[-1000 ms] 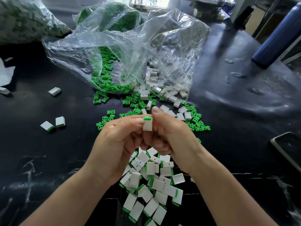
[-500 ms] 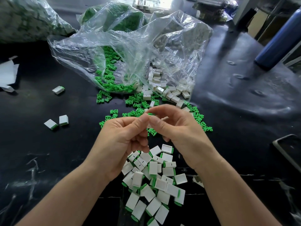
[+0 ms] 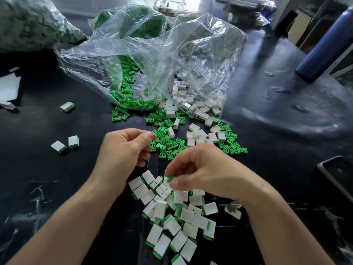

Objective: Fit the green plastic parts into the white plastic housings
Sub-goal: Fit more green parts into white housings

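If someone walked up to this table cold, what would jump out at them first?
Probably the heap of finished white-and-green pieces nearest the person, where the right hand pinches one finished piece just above it. Behind, a crumpled clear bag spills loose green parts and white housings onto the black table.

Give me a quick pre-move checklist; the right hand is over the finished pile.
1. Grip: right hand pinches an assembled piece: ok.
2. Green part fully seated in that piece: cannot tell.
3. Drop spot: finished pile lies directly below the piece: ok.
4. Free for the next part: left hand, fingers curled, nothing visible in them: cannot tell.
5. Supply: loose green parts and empty white housings lie just ahead: ok.
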Available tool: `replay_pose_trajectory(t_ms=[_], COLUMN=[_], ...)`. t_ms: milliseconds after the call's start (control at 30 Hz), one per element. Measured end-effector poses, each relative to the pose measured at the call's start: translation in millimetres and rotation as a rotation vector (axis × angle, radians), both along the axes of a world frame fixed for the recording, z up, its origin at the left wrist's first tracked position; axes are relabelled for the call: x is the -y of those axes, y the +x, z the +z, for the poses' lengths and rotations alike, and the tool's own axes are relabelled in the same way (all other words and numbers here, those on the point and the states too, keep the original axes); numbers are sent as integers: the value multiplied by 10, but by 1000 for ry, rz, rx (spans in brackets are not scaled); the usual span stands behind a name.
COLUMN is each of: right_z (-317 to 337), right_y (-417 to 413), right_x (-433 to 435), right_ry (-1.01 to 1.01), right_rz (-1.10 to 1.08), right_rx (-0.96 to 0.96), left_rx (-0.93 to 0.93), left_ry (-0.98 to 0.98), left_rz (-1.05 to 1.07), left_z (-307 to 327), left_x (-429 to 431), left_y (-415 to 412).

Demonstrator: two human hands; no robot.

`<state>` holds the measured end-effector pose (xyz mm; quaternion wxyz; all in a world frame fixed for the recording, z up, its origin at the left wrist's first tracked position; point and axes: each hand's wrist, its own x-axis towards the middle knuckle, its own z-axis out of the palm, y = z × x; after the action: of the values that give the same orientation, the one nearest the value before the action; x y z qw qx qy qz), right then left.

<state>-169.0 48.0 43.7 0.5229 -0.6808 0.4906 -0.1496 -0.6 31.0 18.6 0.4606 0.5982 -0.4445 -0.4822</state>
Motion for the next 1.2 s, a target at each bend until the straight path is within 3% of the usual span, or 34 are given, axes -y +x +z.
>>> replay_pose_trajectory(t_ms=[133,200,333,433,633,933,1200], right_z=[17,-1,-101,-139,-179,-165,-164], right_y=[-12,-64,-216,-308,-312,-238,-223], right_x=[4,47,176,236,248,203,208], right_ry=[4,-42,-302,-350,-424,-401,-343], right_rz=[15,-149,-473,-606,-579,-392,-324], right_rx=[-50,-66,-300,-319,-375,-422,-475], left_rx=[180,299,626,755,914,932,662], left_ry=[-66,-123,-278,-341,-275,-279,-357], left_rz=[-49,-71,-136,-206,-301,-312,-211], left_z=[-66,-87,-82,-91,-101,-98,-56], left_x=[-11,-22,-62,-99,-107,-100,-91], left_y=[-35,-38,-63,-111,-137,-104,-94])
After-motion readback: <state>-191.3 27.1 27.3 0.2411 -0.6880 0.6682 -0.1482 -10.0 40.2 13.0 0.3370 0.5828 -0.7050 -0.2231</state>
